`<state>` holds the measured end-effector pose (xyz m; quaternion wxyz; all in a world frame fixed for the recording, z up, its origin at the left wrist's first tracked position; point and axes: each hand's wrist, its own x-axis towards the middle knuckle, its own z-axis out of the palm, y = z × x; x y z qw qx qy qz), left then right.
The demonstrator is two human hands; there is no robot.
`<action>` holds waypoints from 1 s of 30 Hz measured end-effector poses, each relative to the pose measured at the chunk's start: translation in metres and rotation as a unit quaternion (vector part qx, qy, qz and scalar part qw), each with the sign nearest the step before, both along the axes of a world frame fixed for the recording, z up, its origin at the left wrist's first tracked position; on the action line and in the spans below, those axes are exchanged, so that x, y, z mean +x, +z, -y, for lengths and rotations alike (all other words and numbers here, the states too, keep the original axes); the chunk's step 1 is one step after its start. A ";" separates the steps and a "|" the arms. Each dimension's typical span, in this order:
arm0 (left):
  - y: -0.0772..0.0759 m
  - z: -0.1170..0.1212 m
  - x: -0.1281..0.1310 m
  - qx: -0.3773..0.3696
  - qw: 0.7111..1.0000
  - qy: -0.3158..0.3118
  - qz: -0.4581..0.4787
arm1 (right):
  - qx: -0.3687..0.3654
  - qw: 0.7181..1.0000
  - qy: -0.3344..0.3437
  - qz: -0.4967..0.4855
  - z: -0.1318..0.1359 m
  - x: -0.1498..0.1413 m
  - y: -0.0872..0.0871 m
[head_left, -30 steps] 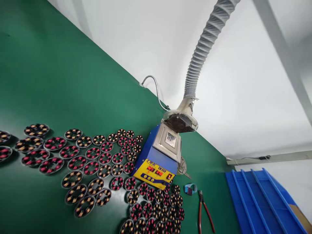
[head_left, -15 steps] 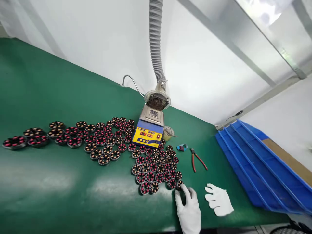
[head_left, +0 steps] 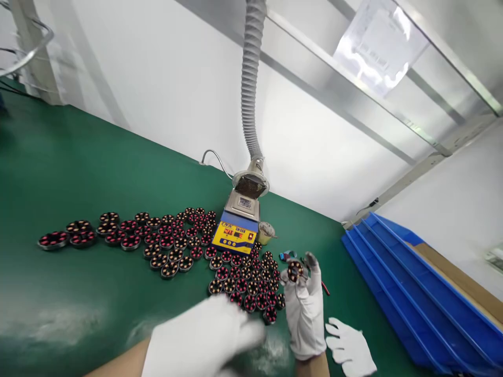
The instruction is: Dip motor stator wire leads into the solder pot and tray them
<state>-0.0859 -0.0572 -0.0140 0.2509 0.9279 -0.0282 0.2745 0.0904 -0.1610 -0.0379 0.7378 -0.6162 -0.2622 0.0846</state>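
My right hand (head_left: 305, 314), in a white glove, is raised with its fingers closed around a small round motor stator (head_left: 295, 271), whose copper-coloured coils face me. To its left, my left hand (head_left: 208, 335), also gloved in white, hangs low over the bench, its fingers smeared by motion. Whether it holds anything cannot be made out. It covers the near left side of a cluster of similar stators (head_left: 241, 285), some with pink coils and some with copper-coloured ones. A second group of stators (head_left: 166, 242) stretches leftward over the green bench (head_left: 98, 293).
Behind the stators stands a blue and yellow heating unit (head_left: 234, 235) beneath a grey extraction hose (head_left: 251, 89). Beside it is a small pot (head_left: 266, 231). A loose white glove (head_left: 349, 348), a red-handled tool (head_left: 325, 288) partly hidden, and blue trays (head_left: 396, 293) lie right.
My right hand has lifted a stator off the bench from the cluster's right end. My left hand has come into view from below. The camera view has tilted up.
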 end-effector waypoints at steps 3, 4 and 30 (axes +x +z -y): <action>0.028 -0.027 0.020 -0.013 0.990 0.126 0.066 | 0.127 0.980 0.143 -0.061 -0.046 -0.016 0.039; 0.035 -0.034 0.027 -0.021 0.981 0.167 0.091 | 0.160 0.969 0.176 -0.072 -0.059 -0.020 0.046; 0.031 -0.103 0.064 0.019 0.979 0.122 0.165 | 0.236 0.945 0.219 -0.058 -0.120 0.020 0.044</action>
